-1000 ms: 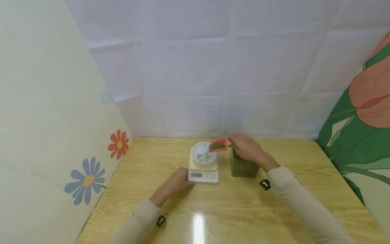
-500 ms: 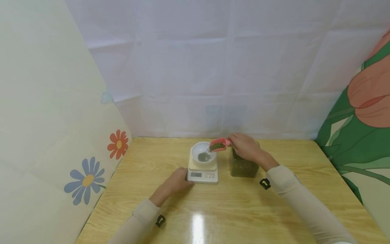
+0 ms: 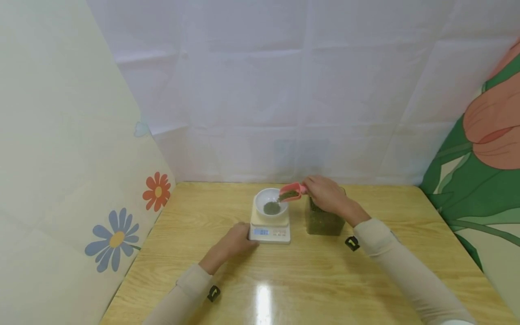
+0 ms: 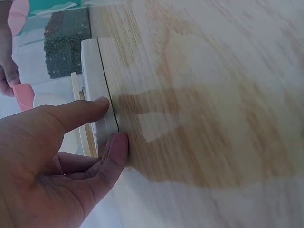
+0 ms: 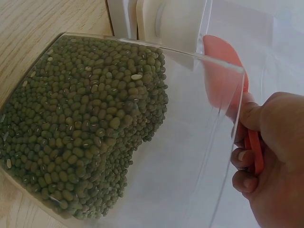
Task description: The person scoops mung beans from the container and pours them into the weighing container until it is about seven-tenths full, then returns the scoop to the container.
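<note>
My right hand (image 3: 325, 194) grips the handle of a pink scoop (image 3: 299, 187), its fingers curled round it in the right wrist view. Mung beans (image 5: 85, 123) fill the low side of a clear container; some lie in the scoop too, whose lip hangs over the right rim of a white bowl (image 3: 260, 197). A small heap of beans (image 3: 271, 208) lies in that bowl, which stands on a kitchen scale (image 3: 270, 222). At the scale's front left corner, my left hand (image 3: 237, 240) holds its edge between thumb and fingers. The lit display (image 3: 261, 232) shows digits too small to read.
The clear container (image 3: 325, 224) stands right of the scale, under my right hand and forearm. Behind the wooden table (image 3: 325, 280) hangs a white cloth (image 3: 243, 90). Flower-printed panels (image 3: 61, 158) flank both sides.
Beans were falling from the scoop; now they lie heaped in the bowl and the stream has thinned out. The scale's display has gone from dark to lit. Both hands stay nearly in place.
</note>
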Tool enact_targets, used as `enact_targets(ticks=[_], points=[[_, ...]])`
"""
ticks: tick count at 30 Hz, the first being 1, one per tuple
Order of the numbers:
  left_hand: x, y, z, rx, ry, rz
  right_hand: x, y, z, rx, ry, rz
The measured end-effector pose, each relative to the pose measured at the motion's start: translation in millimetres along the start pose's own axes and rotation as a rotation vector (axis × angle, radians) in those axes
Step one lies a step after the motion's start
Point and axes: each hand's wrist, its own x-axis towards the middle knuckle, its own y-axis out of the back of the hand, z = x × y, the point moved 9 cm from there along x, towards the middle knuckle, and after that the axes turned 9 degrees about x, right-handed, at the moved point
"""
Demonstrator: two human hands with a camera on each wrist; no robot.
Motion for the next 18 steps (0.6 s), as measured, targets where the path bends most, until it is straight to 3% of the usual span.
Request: enact_targets(ticks=[18], points=[[-0.8,0.8,-0.8,0.004,0.018,0.0,2.1,4.2,-8.7,-0.03,0.058,0.037]])
